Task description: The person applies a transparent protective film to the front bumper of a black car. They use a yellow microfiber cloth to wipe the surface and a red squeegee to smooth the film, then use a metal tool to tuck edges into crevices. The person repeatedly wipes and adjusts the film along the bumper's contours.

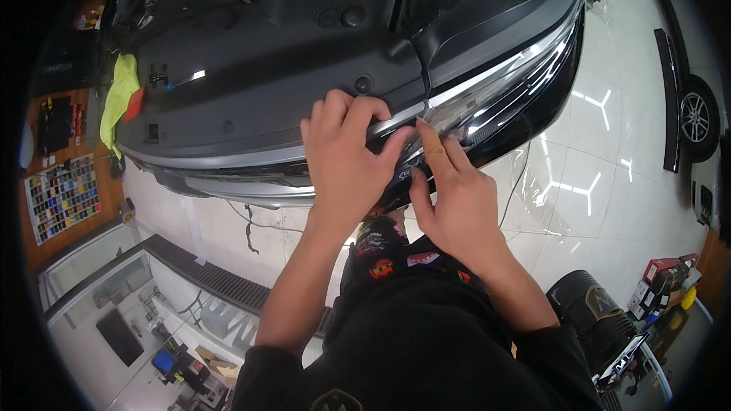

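Note:
In front of me is the front end of a car, with a black plastic cover (289, 95) above a silver trim strip (251, 158). My left hand (346, 144) bends its fingers over that strip, its thumb reaching toward the headlight; whatever the curled fingers grip is hidden. The headlight (487, 103) has a glossy clear surface with bright reflections. At its inner corner, my right hand (457, 194) presses with an outstretched index finger. The right thumb stands apart, and the other fingers are partly bent and partly hidden. The two hands nearly meet at this corner.
A yellow-green cloth (118, 103) hangs over the car's left end beside a red piece (135, 103). At lower right stands a black drum (590, 304) near several boxes (659, 281). A thin cable trails on the pale tiled floor (563, 205). A wheel (697, 118) shows at far right.

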Demonstrator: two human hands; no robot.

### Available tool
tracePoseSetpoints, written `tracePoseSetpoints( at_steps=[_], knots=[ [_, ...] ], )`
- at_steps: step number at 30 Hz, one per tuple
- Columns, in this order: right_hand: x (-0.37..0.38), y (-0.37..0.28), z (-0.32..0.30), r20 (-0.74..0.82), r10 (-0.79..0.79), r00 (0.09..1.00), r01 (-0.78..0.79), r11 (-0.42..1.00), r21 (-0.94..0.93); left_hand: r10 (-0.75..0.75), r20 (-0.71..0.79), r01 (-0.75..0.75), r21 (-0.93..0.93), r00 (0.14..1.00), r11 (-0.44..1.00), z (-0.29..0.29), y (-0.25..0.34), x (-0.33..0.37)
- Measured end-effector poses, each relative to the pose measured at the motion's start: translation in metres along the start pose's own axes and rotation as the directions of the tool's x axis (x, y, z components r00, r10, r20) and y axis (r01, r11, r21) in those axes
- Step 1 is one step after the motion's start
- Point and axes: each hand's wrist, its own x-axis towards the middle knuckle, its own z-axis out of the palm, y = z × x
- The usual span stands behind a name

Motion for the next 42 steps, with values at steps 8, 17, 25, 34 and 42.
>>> tracePoseSetpoints(
  at_steps=[8,17,25,34,42],
  knots=[
    [0.027,0.021,-0.031,0.099,-0.125,0.987,0.129,0.991,-0.042,0.018,-0.005,-0.018,-0.001,1.0,1.0,0.001,0.0,0.0],
    [0.049,0.04,-0.054,0.256,-0.249,0.934,0.259,0.966,-0.006,-0.039,-0.041,0.039,-0.002,0.998,0.999,0.005,0.007,0.0],
    [0.066,0.059,-0.052,0.372,-0.333,0.866,0.249,0.934,0.256,-0.18,-0.074,0.184,0.043,0.981,0.982,0.005,0.027,-0.008],
    [0.067,0.095,-0.08,0.488,-0.324,0.81,0.119,0.907,0.405,-0.161,-0.214,0.177,0.06,0.964,0.982,0.024,0.041,-0.024],
    [0.062,0.12,-0.08,0.498,-0.4,0.769,0.152,0.872,0.465,0.088,-0.141,-0.061,0.186,0.986,0.981,0.019,0.024,-0.017]
  ],
)
